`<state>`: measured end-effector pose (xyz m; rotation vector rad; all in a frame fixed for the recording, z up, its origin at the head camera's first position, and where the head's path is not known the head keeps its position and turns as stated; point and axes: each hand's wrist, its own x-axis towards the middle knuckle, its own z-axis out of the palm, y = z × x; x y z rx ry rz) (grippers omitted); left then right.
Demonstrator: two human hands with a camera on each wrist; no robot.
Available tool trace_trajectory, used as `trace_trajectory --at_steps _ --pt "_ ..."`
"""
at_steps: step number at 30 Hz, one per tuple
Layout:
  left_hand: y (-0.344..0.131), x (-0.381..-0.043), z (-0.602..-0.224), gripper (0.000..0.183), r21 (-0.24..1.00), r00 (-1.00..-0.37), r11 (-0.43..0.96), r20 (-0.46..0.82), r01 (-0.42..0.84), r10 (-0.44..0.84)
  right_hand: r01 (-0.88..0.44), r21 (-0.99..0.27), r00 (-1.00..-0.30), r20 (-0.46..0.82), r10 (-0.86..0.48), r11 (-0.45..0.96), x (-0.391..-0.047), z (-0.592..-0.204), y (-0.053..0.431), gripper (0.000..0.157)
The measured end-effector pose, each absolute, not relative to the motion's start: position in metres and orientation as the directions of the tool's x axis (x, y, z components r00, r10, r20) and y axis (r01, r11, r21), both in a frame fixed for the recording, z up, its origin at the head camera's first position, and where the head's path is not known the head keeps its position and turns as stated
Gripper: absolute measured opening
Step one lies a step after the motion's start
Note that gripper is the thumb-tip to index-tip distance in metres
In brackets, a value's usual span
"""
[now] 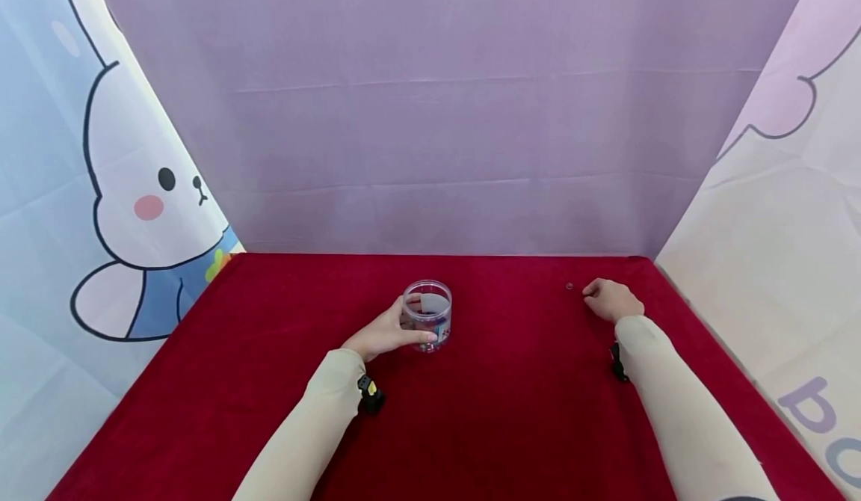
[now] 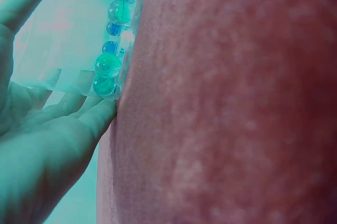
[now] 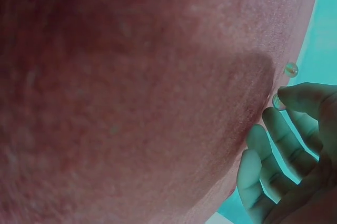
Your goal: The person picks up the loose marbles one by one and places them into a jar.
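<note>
A clear plastic jar point(image 1: 439, 308), its top uncovered, stands on the red cloth. My left hand point(image 1: 386, 330) grips it from the left, thumb along the near side and fingers round the back. Several glass marbles point(image 2: 108, 65), green and blue, lie along the jar's bottom in the left wrist view. Far to the right, my right hand point(image 1: 610, 300) is low at the cloth. Between its thumb and forefinger it pinches a clear marble point(image 3: 278, 102). Another marble point(image 3: 291, 69) sits on the cloth just beyond the fingertips; the head view shows this loose marble point(image 1: 569, 286) left of the hand.
The red cloth point(image 1: 498, 419) covers the whole table. A purple curtain point(image 1: 437, 112) hangs behind the far edge. Printed cloth panels, a rabbit panel point(image 1: 155, 172) at left and a pale panel point(image 1: 773, 262) at right, border the sides.
</note>
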<state>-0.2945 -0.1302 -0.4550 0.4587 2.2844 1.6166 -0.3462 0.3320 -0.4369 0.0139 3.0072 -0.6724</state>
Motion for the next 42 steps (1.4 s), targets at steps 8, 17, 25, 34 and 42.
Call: trace_trajectory --at_steps 8,17,25,34,42 --pt "-0.130 -0.294 -0.454 0.086 0.944 -0.903 0.319 -0.065 0.082 0.424 0.021 -0.438 -0.999 -0.046 0.001 0.899 -0.342 -0.437 0.330 0.033" --pt "-0.130 -0.295 -0.456 0.086 0.946 -0.901 0.315 -0.064 0.083 0.430 -0.001 -0.434 -1.000 0.004 0.001 0.901 -0.332 -0.438 0.328 0.035" --pt "-0.131 -0.297 -0.457 0.085 0.951 -0.898 0.298 -0.056 0.086 0.436 -0.048 -0.446 -0.999 0.043 -0.032 0.894 -0.329 -0.433 0.316 0.035" --pt "-0.131 -0.296 -0.457 0.085 0.953 -0.897 0.291 -0.056 0.083 0.439 -0.097 -0.431 -0.994 0.093 -0.063 0.897 -0.327 -0.429 0.300 0.033" --pt "-0.131 -0.297 -0.458 0.086 0.948 -0.900 0.308 -0.063 0.082 0.432 -0.154 -0.445 -0.985 0.139 -0.101 0.882 -0.323 -0.423 0.279 0.028"
